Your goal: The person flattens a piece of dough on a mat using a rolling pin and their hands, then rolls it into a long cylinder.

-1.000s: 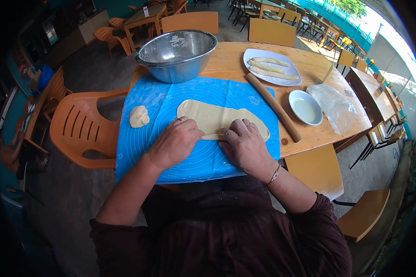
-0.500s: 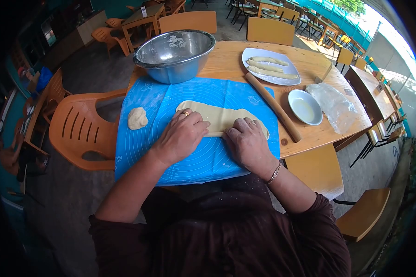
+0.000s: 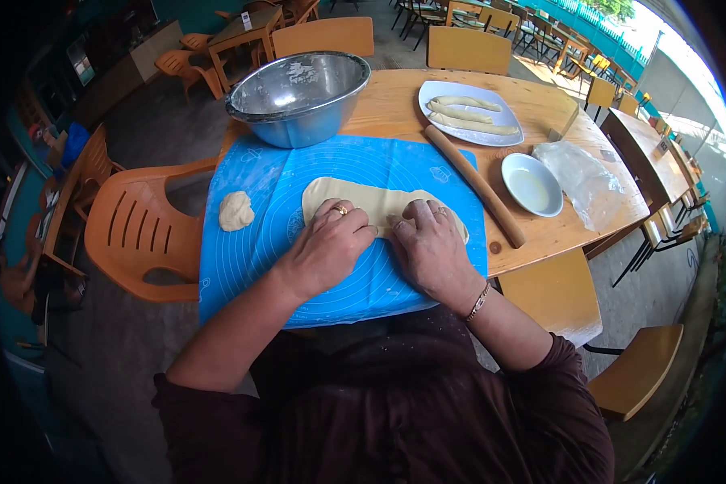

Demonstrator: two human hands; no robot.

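Observation:
A flattened sheet of pale dough (image 3: 367, 196) lies lengthwise across a blue printed mat (image 3: 258, 173). My left hand (image 3: 327, 246), with a ring on it, has its fingers curled over the near edge of the sheet, left of the middle. Close beside it, my right hand (image 3: 434, 254) pinches the same edge with bent fingers, a bracelet at the wrist. The fingertips of both hands are partly hidden. A small lump of dough (image 3: 236, 211) rests on the mat to the left. Along the mat's right side lies a wooden rolling pin (image 3: 476, 187).
A steel bowl (image 3: 306, 129) stands at the mat's far left corner. Behind the rolling pin, a white plate (image 3: 468, 90) holds rolled dough strips. A small white bowl (image 3: 531, 185) and a clear plastic bag (image 3: 585, 181) sit to the right. An orange chair (image 3: 137, 226) adjoins the table's left side.
My hands have come closer together along the near edge of the dough. The left has shifted right and its fingers are more bent. The lump, rolling pin and dishes stay put.

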